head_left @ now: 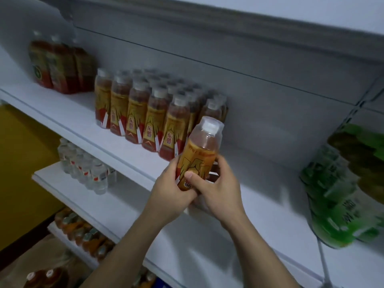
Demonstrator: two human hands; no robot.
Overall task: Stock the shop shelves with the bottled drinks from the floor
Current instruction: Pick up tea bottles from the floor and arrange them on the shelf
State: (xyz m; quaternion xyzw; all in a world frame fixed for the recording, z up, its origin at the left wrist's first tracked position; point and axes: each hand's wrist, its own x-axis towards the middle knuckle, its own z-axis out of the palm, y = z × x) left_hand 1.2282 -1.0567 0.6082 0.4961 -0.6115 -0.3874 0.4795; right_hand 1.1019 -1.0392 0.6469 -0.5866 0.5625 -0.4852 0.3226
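At the front edge of the white shelf (259,215), nearest the camera, both hands meet around one bottle (200,150). The left hand (172,188) cups its base and lower label from the left. The right hand (216,183) wraps the other side with its thumb pressed on the label, so both are clamped on the same bottle and touch each other beneath it. The bottle is held off the shelf, tilted, its white cap leaning up and to the right. It is just beside the right end of the block of matching bottles (149,113) standing further in along the shelf.

The step in hand looks like adding this bottle to the end of that block. Done well, it comes upright first and the label turns toward the front edge like its neighbours'. Then the base goes down flat on the bare shelf right of the last front bottle, close enough to continue the row without knocking it. Neither hand should release until the base sits flat.

Toward the shelf's far left end stand darker bottles (60,67), blurred. At the right end sits a green pack (342,183), well apart from the hands.
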